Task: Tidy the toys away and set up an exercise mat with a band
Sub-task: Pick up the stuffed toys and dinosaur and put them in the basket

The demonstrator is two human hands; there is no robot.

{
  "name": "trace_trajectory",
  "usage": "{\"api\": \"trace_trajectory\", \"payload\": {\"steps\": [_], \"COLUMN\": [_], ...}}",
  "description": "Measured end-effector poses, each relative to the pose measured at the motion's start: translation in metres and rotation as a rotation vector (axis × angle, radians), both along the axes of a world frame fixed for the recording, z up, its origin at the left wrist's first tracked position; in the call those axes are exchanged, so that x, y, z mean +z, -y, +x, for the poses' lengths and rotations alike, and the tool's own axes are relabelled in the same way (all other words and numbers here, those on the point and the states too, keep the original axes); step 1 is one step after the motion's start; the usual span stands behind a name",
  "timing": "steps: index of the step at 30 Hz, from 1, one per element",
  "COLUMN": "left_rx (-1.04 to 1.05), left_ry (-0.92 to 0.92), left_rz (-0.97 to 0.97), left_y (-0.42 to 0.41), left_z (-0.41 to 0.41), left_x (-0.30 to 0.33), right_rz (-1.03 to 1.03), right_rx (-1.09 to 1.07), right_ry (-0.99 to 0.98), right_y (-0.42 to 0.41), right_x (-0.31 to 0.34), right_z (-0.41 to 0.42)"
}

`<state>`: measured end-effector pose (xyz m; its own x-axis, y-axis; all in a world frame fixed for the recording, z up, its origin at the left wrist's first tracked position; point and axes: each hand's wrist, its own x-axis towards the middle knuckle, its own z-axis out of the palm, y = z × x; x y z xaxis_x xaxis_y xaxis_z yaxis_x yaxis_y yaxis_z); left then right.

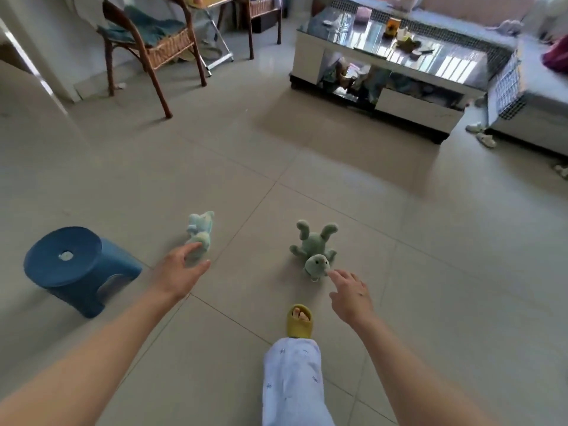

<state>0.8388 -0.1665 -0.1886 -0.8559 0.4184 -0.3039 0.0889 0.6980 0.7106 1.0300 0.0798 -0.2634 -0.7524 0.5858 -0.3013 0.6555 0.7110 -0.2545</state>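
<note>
Head cam, single wide-angle view
Worn on person's head, faces fwd & down at tiled floor (307, 179); arms reach in from bottom edge, room w/ furniture farther off up top.

Soft, even daylight fills the room, moderately bright; the glossy top of the coffee table (399, 44) mirrors pale window bars in streaks of glare, and the tiled floor (307, 167) carries a dull sheen; a broad soft shadow spreads on the floor in front of that table; the blue stool (73, 265) casts only a faint one; wide-angle distortion bends the edges; the far corners look smeared and out of focus; fingertips (196, 245) are slightly blurred.
</note>
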Motion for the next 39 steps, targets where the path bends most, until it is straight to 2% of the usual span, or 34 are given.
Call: {"api": "trace_trajectory", "payload": {"steps": [5,10,16,25,30,39], "left_rx": [0.096,0.112,0.109,0.09,0.067,0.039], "left_ry": [0.064,0.157,0.186,0.206,0.241,0.279], "left_rz": [-0.085,-0.119,-0.206,-0.23,-0.218,-0.232], "left_y": [-0.102,-0.195,-0.276,-0.315,-0.323,-0.34], "left_z": [-0.058,-0.099,-0.15,-0.18,-0.174,-0.161], "left_x": [-0.038,-0.083,-0.177,-0.338,-0.415,-0.477], "right_rz": [-0.158,-0.231,-0.319,-0.466,-0.554,-0.498], "right_rx": [0.006,-0.008,-0.065,-0.178,-0.241,-0.313], "right_ry": [0.121,0.155,0.218,0.322,0.292,0.303], "right_y": [-0.1,-0.18,-0.256,-0.292,-0.293,-0.29], "right_x": [-0.052,-0.097,-0.19,-0.355,-0.431,-0.508], "right_z": [-0.066,-0.104,-0.155,-0.19,-0.203,-0.2]}}
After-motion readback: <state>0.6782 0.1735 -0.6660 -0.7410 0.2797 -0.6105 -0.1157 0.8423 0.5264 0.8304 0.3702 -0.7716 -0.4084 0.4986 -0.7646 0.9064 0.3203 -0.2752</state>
